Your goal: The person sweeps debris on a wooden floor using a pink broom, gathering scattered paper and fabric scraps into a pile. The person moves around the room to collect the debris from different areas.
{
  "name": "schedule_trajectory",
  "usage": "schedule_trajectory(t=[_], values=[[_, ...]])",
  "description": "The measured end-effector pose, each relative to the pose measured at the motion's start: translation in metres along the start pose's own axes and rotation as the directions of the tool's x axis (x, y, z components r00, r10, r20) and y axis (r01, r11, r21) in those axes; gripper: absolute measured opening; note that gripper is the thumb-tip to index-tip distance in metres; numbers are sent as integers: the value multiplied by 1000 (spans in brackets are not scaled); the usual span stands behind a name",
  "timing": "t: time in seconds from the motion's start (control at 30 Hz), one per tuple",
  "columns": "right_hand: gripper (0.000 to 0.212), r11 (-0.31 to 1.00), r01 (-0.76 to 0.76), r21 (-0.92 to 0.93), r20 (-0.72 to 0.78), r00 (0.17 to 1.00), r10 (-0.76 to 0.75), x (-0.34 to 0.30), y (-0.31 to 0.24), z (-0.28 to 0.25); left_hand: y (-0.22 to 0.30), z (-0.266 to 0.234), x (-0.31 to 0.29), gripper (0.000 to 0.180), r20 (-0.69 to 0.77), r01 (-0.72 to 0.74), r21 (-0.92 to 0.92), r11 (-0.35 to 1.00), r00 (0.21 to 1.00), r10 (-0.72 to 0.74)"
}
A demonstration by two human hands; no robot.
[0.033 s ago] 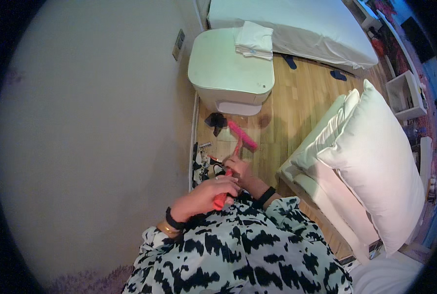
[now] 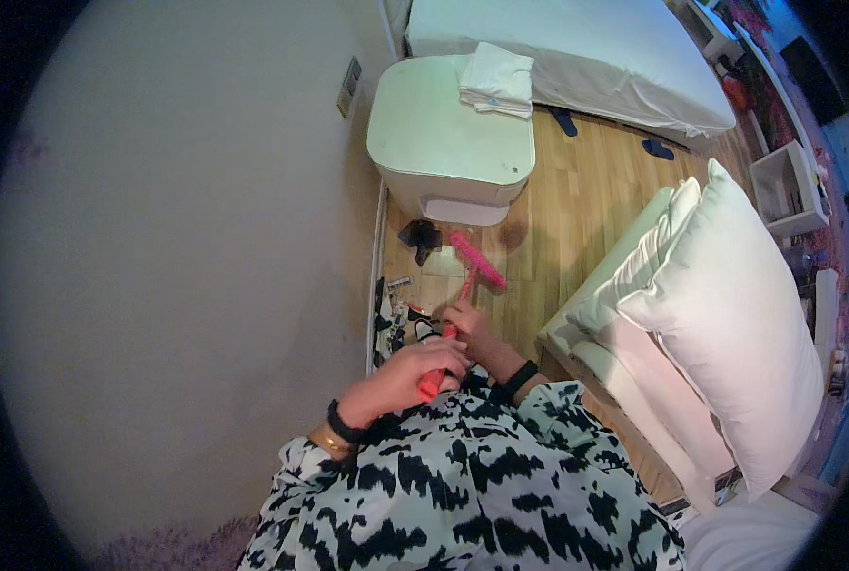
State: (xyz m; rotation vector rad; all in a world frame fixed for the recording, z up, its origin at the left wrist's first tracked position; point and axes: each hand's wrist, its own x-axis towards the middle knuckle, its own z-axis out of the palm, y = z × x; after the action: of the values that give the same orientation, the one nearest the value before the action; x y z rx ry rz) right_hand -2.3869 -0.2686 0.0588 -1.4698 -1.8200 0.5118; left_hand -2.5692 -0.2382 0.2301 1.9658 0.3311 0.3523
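A red-handled broom (image 2: 467, 285) slants from my front down to the wooden floor, its pink bristle head (image 2: 479, 262) resting there. My left hand (image 2: 423, 373) is closed around the top end of the handle. Lower on the same handle, my right hand (image 2: 469, 324) is wrapped around it. A black crumpled plastic bag (image 2: 420, 238) lies just left of the bristles. Small scraps of litter (image 2: 399, 324) are strewn along the wall's foot, by a dark-and-white shoe (image 2: 425, 329) partly hidden under my arms.
A white rounded cabinet (image 2: 434, 124) with folded white towels (image 2: 497, 79) stands ahead, before a white-sheeted bed (image 2: 577, 57). White pillows (image 2: 729, 305) lean on a sofa at right. Dark slippers (image 2: 658, 147) lie by the bed. A grey wall (image 2: 206, 238) borders my left.
The bristle head has shifted slightly to the right on the floor. Both hands stay closed on the handle, moving a little with it.
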Motion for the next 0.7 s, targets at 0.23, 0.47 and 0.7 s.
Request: schedule_trajectory(t=[0.23,0.47,0.7], values=[[17,976,-140,-167,136,977,163,48,64,22,-97,-12,22,14,-274,72,-94,993,957,-95],[19,968,-140,-207,302,932,199,84,57,66,-102,-79,-3,16,-54,274,-169,947,957,-286],[26,986,-72,-152,284,952,113,95,-6,38,-48,-116,-9,24,-53,-26,-28,999,998,25]])
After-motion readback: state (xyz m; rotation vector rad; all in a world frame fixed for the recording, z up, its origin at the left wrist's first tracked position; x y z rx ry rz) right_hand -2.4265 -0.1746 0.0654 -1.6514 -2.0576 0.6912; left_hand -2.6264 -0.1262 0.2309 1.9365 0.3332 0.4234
